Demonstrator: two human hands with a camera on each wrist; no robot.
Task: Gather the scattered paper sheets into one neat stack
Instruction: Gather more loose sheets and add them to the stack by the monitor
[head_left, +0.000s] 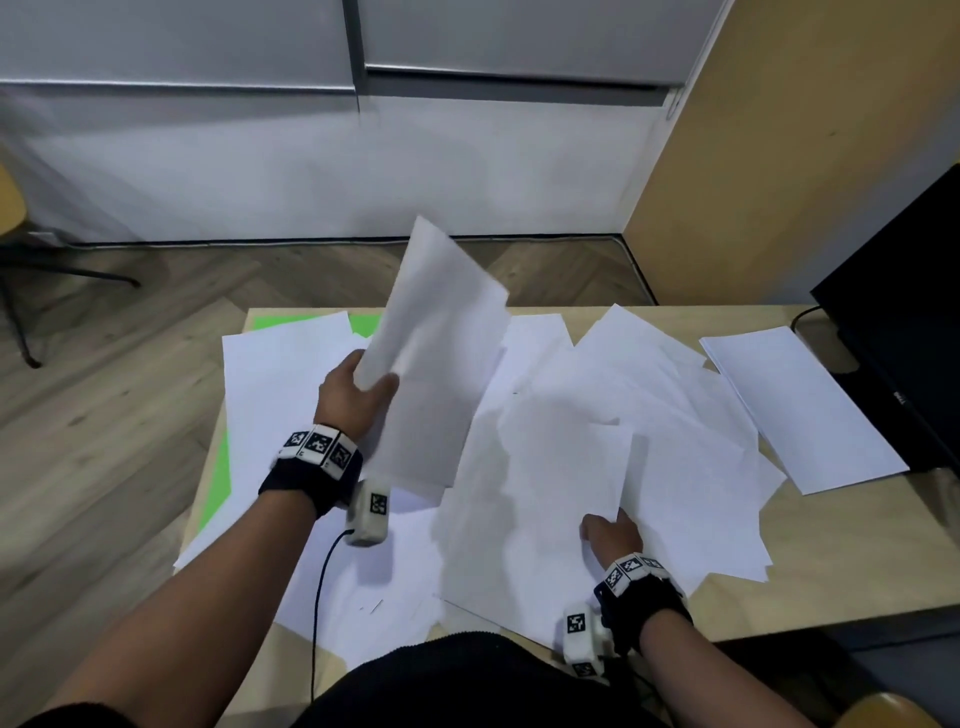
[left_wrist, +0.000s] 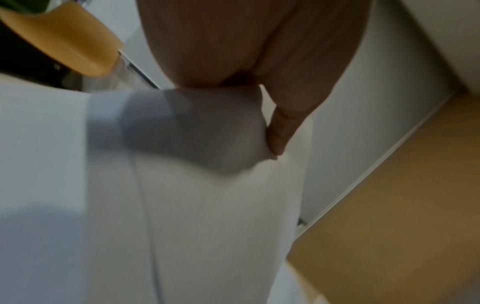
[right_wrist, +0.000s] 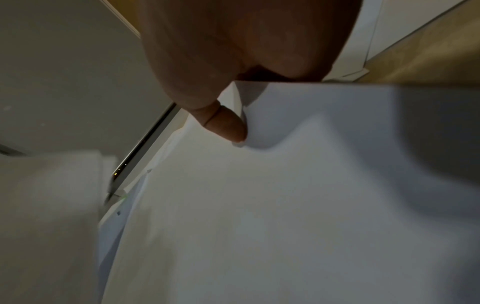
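White paper sheets (head_left: 597, 415): many, overlapping, uncountable
Black monitor (head_left: 904, 312): one
Bare hands: two, left (head_left: 353, 389), right (head_left: 610, 535)

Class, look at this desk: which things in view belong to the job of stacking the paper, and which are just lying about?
Part of the job:
- held sheets in the left hand
- scattered sheets on the table
- right hand pinching a sheet corner
- sheet off to the right

Just lying about:
- black monitor
- green mat
- chair

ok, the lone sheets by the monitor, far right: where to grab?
Take the lone sheets at the near short edge, coming from the person's side with the right hand. That end lies on bare table, apart from the pile; the monitor crowds the far end.
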